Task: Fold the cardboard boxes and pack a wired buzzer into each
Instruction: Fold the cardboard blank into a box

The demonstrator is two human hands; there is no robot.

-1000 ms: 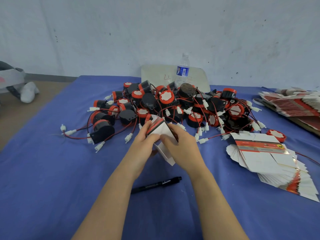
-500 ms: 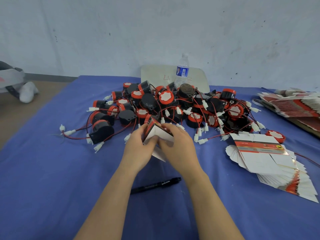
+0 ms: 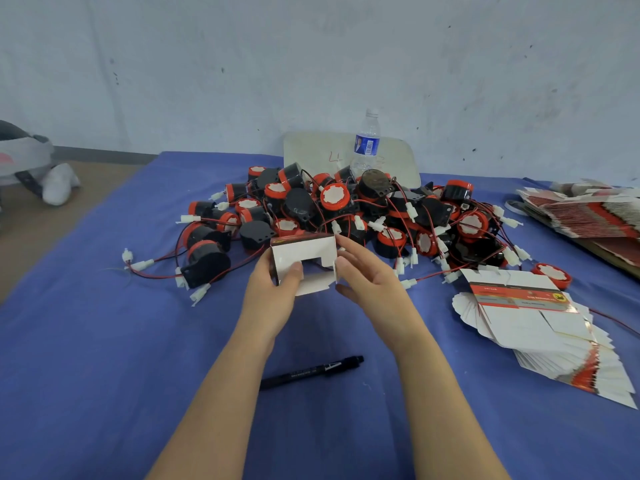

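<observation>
Since half-second ago, when both hands pinched it part-folded: box [image 3: 304, 259] now squared up, held above cloth [image 3: 104, 341] just before buzzer pile [image 3: 346, 216]; flap tucking likely next. Left hand [image 3: 273, 292] grips box, thumb on front. Right hand [image 3: 374, 285] released, fingers loosely spread beside box's right edge; contact unclear.

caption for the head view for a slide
Left hand holds a half-folded box before a buzzer pile, right hand open.

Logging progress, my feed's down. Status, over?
Left grip holds box, end flaps open. Right grip open beside it. Buzzers piled just behind. Pen nearer, not in the way.
</observation>
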